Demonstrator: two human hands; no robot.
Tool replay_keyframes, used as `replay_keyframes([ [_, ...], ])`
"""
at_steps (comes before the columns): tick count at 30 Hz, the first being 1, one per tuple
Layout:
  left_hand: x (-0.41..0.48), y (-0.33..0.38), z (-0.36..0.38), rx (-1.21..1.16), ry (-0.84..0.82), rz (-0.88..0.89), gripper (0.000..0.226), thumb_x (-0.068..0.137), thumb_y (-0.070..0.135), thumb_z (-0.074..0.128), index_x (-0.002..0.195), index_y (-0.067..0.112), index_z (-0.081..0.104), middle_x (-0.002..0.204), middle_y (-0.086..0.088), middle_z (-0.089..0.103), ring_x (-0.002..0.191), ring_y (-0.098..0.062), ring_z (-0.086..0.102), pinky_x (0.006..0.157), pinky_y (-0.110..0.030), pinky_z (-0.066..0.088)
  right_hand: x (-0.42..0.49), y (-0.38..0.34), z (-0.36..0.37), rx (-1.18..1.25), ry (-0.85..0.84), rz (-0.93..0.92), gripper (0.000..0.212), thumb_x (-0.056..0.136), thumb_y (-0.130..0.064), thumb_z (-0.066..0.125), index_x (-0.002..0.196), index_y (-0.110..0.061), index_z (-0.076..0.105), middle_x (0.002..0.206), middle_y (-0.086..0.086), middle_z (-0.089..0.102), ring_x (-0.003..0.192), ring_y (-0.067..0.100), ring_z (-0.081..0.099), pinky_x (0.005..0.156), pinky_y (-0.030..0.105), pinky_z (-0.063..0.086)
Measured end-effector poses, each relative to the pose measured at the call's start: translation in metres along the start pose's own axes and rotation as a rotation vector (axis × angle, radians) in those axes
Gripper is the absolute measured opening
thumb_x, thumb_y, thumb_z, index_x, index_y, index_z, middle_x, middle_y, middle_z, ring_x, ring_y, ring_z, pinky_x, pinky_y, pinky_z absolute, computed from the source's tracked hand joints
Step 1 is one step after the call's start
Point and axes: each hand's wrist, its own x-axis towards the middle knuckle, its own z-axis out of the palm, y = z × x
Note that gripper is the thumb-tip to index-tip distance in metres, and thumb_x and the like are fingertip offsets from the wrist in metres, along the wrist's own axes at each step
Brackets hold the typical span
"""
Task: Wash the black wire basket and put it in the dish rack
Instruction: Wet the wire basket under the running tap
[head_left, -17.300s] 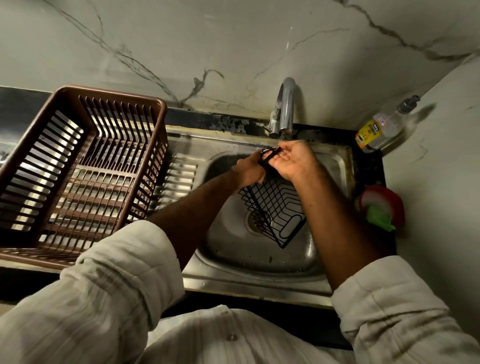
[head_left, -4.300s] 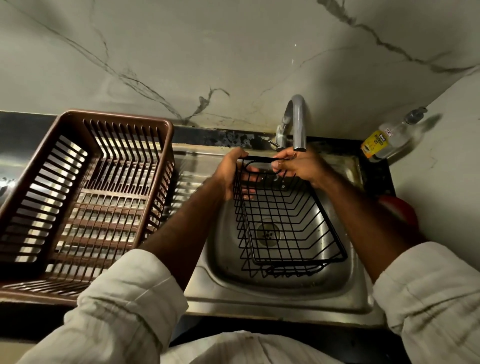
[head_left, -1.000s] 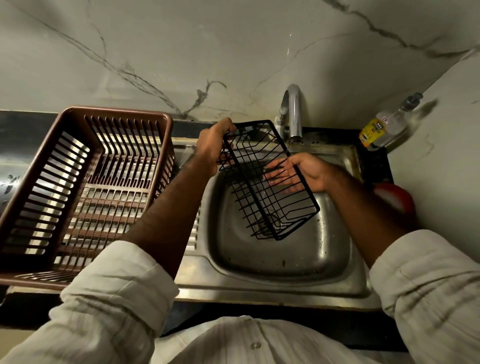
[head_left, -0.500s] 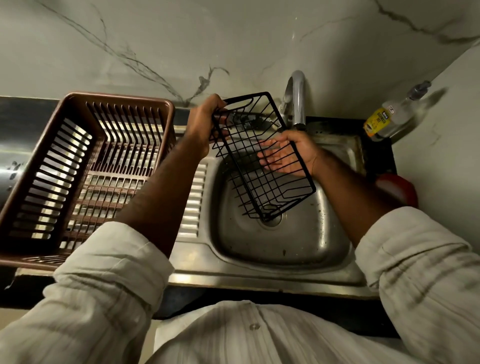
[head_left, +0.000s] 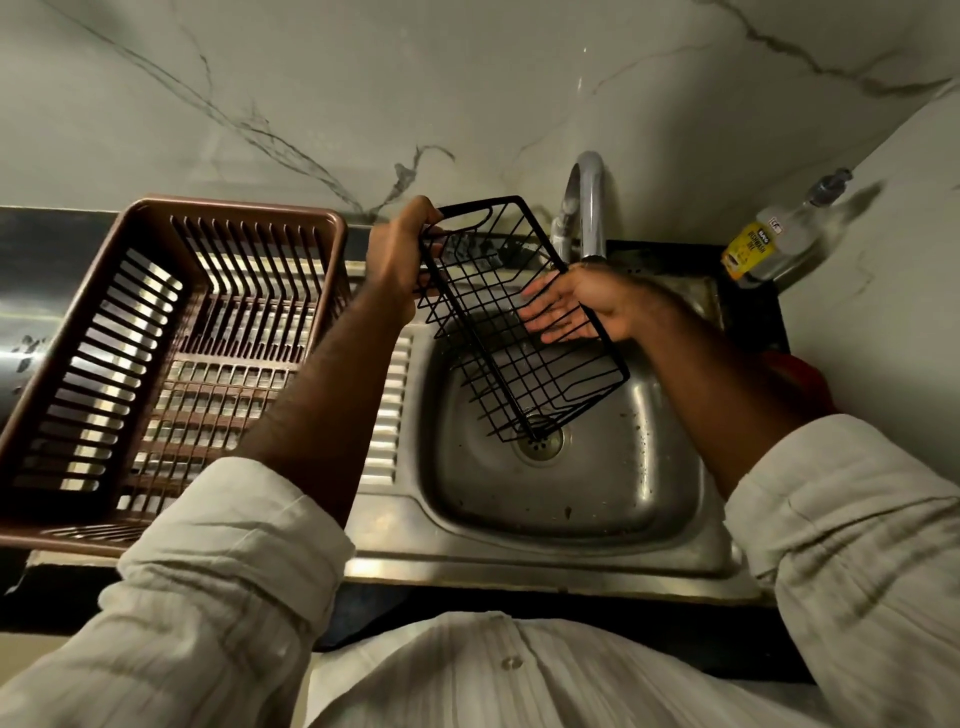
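Note:
The black wire basket (head_left: 511, 358) hangs tilted over the steel sink (head_left: 566, 519), its low corner near the drain. My left hand (head_left: 397, 254) grips the basket's upper left rim. Straight fingers of my right hand (head_left: 576, 304) lie flat against the inside of the basket's right wall. The brown slatted dish rack (head_left: 156, 364) stands on the drainboard to the left, with nothing in it.
A curved tap (head_left: 589, 208) rises just behind the basket. A soap bottle (head_left: 774, 241) with a yellow label lies in the back right corner. A red object (head_left: 802, 376) sits partly hidden behind my right forearm. Marble wall runs behind and to the right.
Over the last second the basket stays tilted above the sink. My right hand has slid a little along the basket's inner side; my left hand keeps its grip on the rim.

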Motion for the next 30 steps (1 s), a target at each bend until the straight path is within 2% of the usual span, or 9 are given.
replay_keyframes([
  [5, -0.003, -0.005, 0.001, -0.023, -0.024, -0.015, 0.034, 0.071, 0.041, 0.059, 0.094, 0.017, 0.067, 0.112, -0.011, 0.07, 0.102, -0.028, 0.065, 0.072, -0.041, 0.052, -0.001, 0.004, 0.0, 0.048, -0.027, 0.03, 0.037, 0.095, 0.001, 0.043, 0.128, -0.004, 0.058, 0.117, 0.02, 0.072, 0.107, 0.033, 0.071, 0.097, 0.051, 0.055],
  [9, -0.004, -0.006, 0.0, 0.027, -0.051, -0.065, 0.039, 0.07, 0.044, 0.059, 0.096, 0.017, 0.068, 0.108, -0.012, 0.07, 0.092, -0.028, 0.061, 0.072, -0.041, 0.051, -0.002, 0.007, 0.001, 0.043, -0.028, 0.045, 0.038, 0.095, 0.006, 0.04, 0.128, -0.003, 0.058, 0.118, 0.02, 0.071, 0.108, 0.032, 0.071, 0.097, 0.05, 0.055],
  [13, -0.004, -0.008, -0.001, 0.066, -0.078, -0.068, 0.039, 0.073, 0.044, 0.057, 0.099, 0.016, 0.068, 0.109, -0.016, 0.071, 0.093, -0.028, 0.061, 0.077, -0.042, 0.05, -0.006, 0.007, 0.001, 0.054, -0.011, 0.045, 0.039, 0.094, 0.009, 0.039, 0.125, -0.002, 0.059, 0.115, 0.021, 0.072, 0.105, 0.032, 0.072, 0.096, 0.05, 0.056],
  [17, -0.005, -0.01, 0.005, 0.044, -0.048, -0.044, 0.029, 0.076, 0.041, 0.057, 0.091, 0.019, 0.068, 0.093, -0.003, 0.071, 0.087, -0.02, 0.057, 0.076, -0.041, 0.043, -0.007, 0.008, 0.002, 0.063, 0.016, 0.047, 0.04, 0.091, 0.012, 0.039, 0.124, 0.0, 0.058, 0.114, 0.023, 0.072, 0.102, 0.035, 0.073, 0.094, 0.052, 0.056],
  [19, -0.005, -0.012, 0.009, 0.028, 0.015, -0.054, 0.03, 0.072, 0.043, 0.059, 0.089, 0.021, 0.07, 0.093, -0.001, 0.07, 0.087, -0.018, 0.055, 0.078, -0.042, 0.042, -0.006, 0.01, 0.003, 0.077, 0.029, 0.047, 0.039, 0.091, 0.013, 0.039, 0.124, 0.002, 0.057, 0.113, 0.025, 0.071, 0.1, 0.038, 0.073, 0.093, 0.054, 0.056],
  [21, -0.007, -0.013, 0.015, -0.003, 0.079, -0.071, 0.042, 0.069, 0.047, 0.06, 0.1, 0.02, 0.07, 0.101, 0.003, 0.066, 0.094, -0.017, 0.054, 0.086, -0.043, 0.045, -0.006, 0.011, 0.005, 0.095, 0.034, 0.048, 0.039, 0.091, 0.014, 0.038, 0.124, 0.004, 0.056, 0.113, 0.028, 0.07, 0.1, 0.04, 0.072, 0.093, 0.056, 0.056],
  [24, -0.017, -0.018, 0.021, -0.064, 0.112, -0.139, 0.064, 0.07, 0.057, 0.063, 0.124, 0.022, 0.059, 0.117, -0.002, 0.06, 0.106, -0.023, 0.056, 0.094, -0.054, 0.049, -0.005, 0.01, 0.006, 0.118, 0.043, 0.041, 0.04, 0.091, 0.014, 0.036, 0.125, 0.005, 0.056, 0.115, 0.029, 0.068, 0.1, 0.04, 0.072, 0.089, 0.053, 0.058],
  [27, -0.028, -0.027, 0.024, -0.168, 0.078, -0.206, 0.061, 0.078, 0.062, 0.061, 0.126, 0.024, 0.059, 0.121, -0.011, 0.062, 0.107, -0.029, 0.062, 0.088, -0.05, 0.056, -0.003, 0.01, 0.006, 0.122, 0.061, 0.026, 0.04, 0.092, 0.013, 0.041, 0.127, 0.003, 0.057, 0.118, 0.027, 0.068, 0.102, 0.037, 0.072, 0.088, 0.049, 0.059],
  [30, -0.031, -0.037, 0.02, -0.138, 0.098, -0.211, 0.046, 0.089, 0.057, 0.053, 0.125, 0.029, 0.06, 0.12, -0.011, 0.063, 0.108, -0.031, 0.063, 0.09, -0.048, 0.055, -0.003, 0.013, 0.006, 0.087, 0.07, 0.029, 0.042, 0.092, 0.009, 0.045, 0.131, -0.002, 0.058, 0.124, 0.022, 0.067, 0.11, 0.032, 0.069, 0.097, 0.048, 0.055],
])
